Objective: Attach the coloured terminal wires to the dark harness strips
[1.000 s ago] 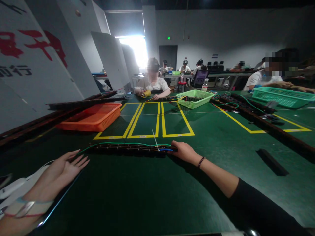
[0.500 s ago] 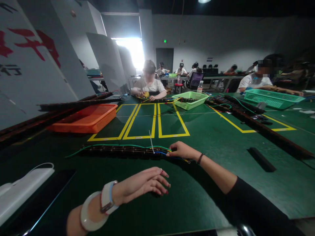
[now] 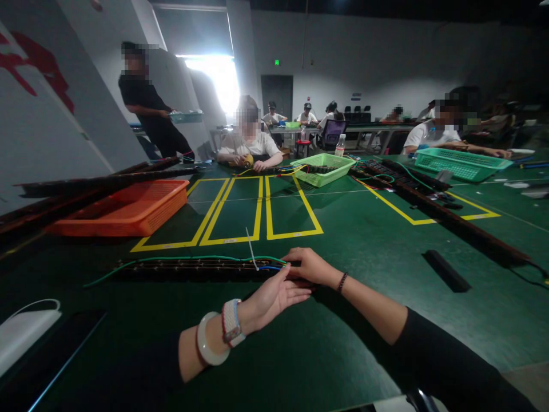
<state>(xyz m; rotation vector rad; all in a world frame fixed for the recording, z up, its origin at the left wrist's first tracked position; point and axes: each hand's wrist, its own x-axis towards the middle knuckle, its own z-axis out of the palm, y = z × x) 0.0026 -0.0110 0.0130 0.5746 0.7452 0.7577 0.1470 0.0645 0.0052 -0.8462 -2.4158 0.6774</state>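
A long dark strip with wires (image 3: 193, 267) lies across the green table in front of me. A green wire (image 3: 171, 259) runs along its top, and a short blue wire (image 3: 270, 268) shows near its right end. A white cable tie (image 3: 251, 249) sticks up from the strip there. My right hand (image 3: 311, 267) is closed round the wires at that right end. My left hand (image 3: 274, 298) is just below it, fingers stretched out and palm turned partly up, its thumb close to the wires. Whether the thumb touches them I cannot tell.
An orange basket (image 3: 165, 209) stands at the left, beside long dark strips (image 3: 86, 189). A light green basket (image 3: 330, 174) stands farther back. A short black bar (image 3: 446, 270) lies at right. A co-worker (image 3: 249, 140) sits across; a person (image 3: 148, 109) stands behind with a tray.
My left hand has moved up and right to the wires beside my right hand, turning its palm up. My right hand stays at the wires. A standing person has appeared at the left.
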